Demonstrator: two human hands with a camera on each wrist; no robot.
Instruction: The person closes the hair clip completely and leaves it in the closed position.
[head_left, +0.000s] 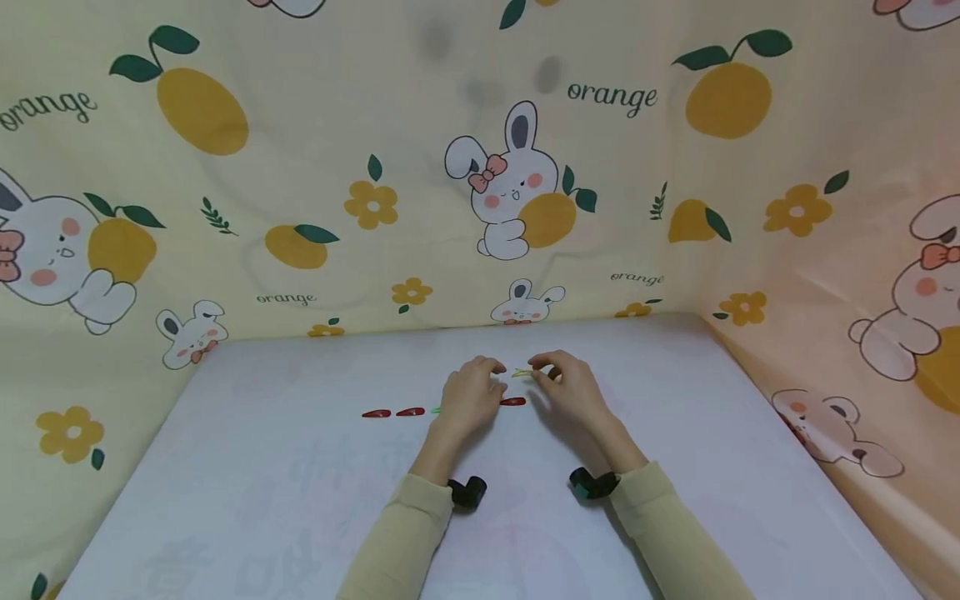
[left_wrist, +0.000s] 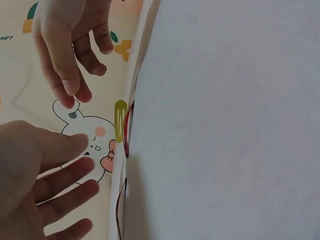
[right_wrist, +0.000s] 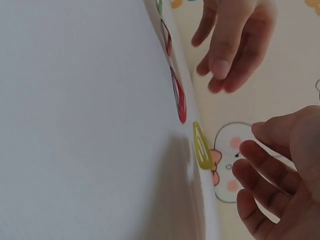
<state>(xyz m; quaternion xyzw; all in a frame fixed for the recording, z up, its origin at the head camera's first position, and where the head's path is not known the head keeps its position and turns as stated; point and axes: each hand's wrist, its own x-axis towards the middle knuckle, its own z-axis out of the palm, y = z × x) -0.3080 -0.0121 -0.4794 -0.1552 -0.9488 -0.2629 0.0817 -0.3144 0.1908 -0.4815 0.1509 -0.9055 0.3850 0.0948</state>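
Note:
A yellow snap hair clip (head_left: pixel 522 373) lies between my two hands, towards the back of the white table; it shows whole in the left wrist view (left_wrist: pixel 120 121) and the right wrist view. My right hand (head_left: pixel 573 389) is nearest to it, fingertips beside its right end, thumb and fingers spread and loosely bent. My left hand (head_left: pixel 471 398) hovers over the row of clips, fingers apart and relaxed, holding nothing. Under its right side a red hair clip (head_left: pixel 513 402) shows. A green hair clip (head_left: pixel 435 410) is mostly hidden behind that hand.
Two more red hair clips, one at far left (head_left: pixel 377 413) and one beside it (head_left: pixel 410 412), continue the row. A cloth (head_left: pixel 420 250) printed with rabbits and oranges hangs behind the white tabletop (head_left: pixel 300 500). Dark wrist cameras (head_left: pixel 469 493) sit at both sleeves.

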